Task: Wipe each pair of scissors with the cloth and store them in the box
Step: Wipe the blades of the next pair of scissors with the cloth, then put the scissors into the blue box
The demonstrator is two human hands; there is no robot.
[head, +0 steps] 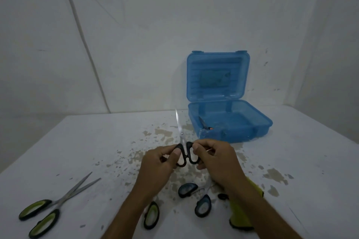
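We are holding black-handled scissors (183, 147) above the worktop (97, 141), blades closed and pointing away from us. Our left hand (159, 163) is pinching one handle loop, our right hand (215, 159) the other. Beyond, the blue box (229, 120) is standing open with what seems another pair inside. Green-handled scissors (52, 203) are lying far left; a yellow cloth (242, 211) is sitting under our right forearm.
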